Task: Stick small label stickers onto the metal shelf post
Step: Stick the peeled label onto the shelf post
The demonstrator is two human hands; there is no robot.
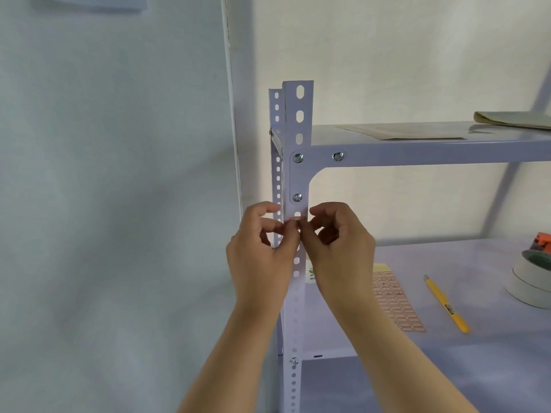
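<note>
A pale lilac perforated metal shelf post (298,120) stands upright in the middle of the view. A small white label sticker with a red border (297,219) lies on its front face, just below the corner bracket's lower bolt. My left hand (262,248) and my right hand (340,248) meet at the post from either side, thumbs and forefingers pinched together at the sticker's lower edge. The fingertips hide the sticker's lower part. A sticker sheet (393,302) with several rows of red-bordered labels lies on the lower shelf, partly behind my right forearm.
A yellow pen (445,304) lies on the lower shelf (492,353) right of the sheet. Rolls of tape (533,278) are stacked at the right edge. Papers (402,132) rest on the upper shelf. A pale wall fills the left side.
</note>
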